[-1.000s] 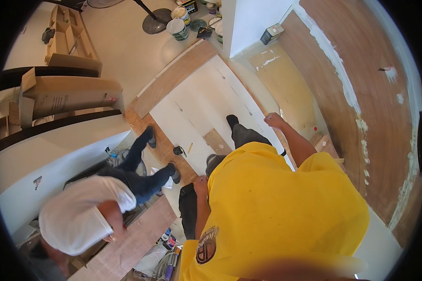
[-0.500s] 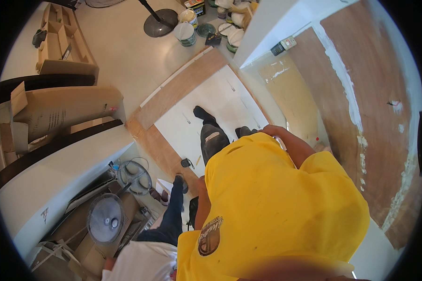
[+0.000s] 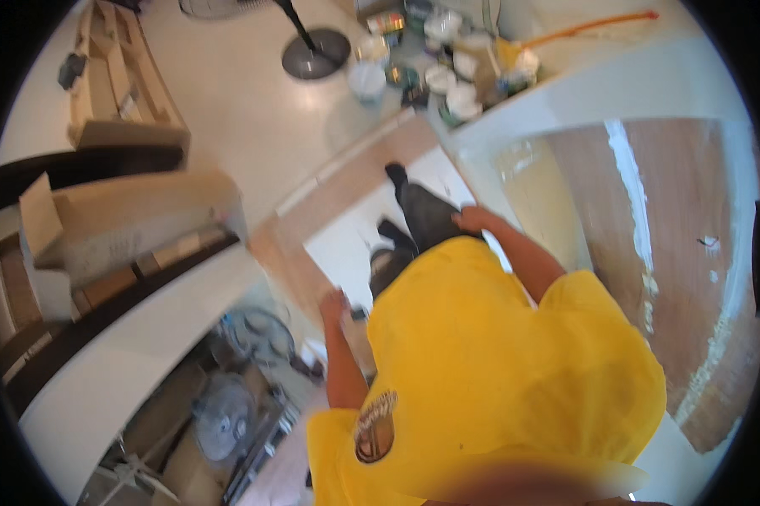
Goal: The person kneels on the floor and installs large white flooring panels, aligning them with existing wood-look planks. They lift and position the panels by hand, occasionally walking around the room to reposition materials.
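Observation:
My left hand (image 3: 333,305) hangs at my left side above the edge of a wood-framed white board (image 3: 333,253) on the floor. A small dark object (image 3: 359,313) shows just beside it, most likely on the board. My right hand (image 3: 472,219) hangs in front of my right thigh, close to the dark trousers (image 3: 430,209). The fingers of both hands are blurred, and I cannot see anything held in either. My dark-socked feet are on the white board, the right one (image 3: 397,173) ahead of the left.
Paint tubs (image 3: 367,80) and other supplies crowd the far side, near a fan's round base (image 3: 316,53). Cardboard boxes (image 3: 144,202) lie at left. A fan (image 3: 224,417) and scrap stand lower left. A brown panel with white filler (image 3: 683,211) stands at right.
The view has swung, with the scene shifting right. My left hand and forearm have come into view. My right leg has stepped forward, and the co-worker's dark-trousered leg is out of view.

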### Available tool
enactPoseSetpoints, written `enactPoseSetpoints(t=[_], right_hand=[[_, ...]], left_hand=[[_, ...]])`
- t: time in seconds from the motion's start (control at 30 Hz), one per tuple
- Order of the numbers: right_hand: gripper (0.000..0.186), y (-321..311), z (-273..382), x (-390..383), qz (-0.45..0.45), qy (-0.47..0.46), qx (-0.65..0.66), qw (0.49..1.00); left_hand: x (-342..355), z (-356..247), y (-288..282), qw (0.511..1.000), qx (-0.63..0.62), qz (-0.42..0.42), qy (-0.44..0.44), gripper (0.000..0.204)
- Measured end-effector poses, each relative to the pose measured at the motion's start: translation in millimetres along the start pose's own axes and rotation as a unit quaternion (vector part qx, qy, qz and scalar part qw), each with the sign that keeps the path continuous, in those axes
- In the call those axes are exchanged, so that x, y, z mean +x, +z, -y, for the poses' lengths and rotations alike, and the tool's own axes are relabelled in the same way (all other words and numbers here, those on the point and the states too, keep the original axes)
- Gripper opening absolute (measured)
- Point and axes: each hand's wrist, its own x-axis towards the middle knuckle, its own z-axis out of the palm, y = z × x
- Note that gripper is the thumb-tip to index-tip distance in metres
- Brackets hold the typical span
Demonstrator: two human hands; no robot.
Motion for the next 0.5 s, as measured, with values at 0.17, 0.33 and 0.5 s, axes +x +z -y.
enactPoseSetpoints(t=[0.17, 0.33, 0.5], right_hand=[[0.067, -48, 19, 43, 0.000, -0.005, 0.041, 0.999], [0.067, -130, 55, 107, -0.020, -0.024, 0.012, 0.999], [0.074, -186, 67, 142, 0.050, 0.001, 0.006, 0.999]], left_hand=[[53, -7, 24, 0.996, 0.088, 0.022, -0.016, 0.032], [37, -75, 48, 0.869, 0.423, 0.079, 0.243, 0.030], [18, -183, 80, 0.949, 0.295, 0.037, 0.103, 0.031]])
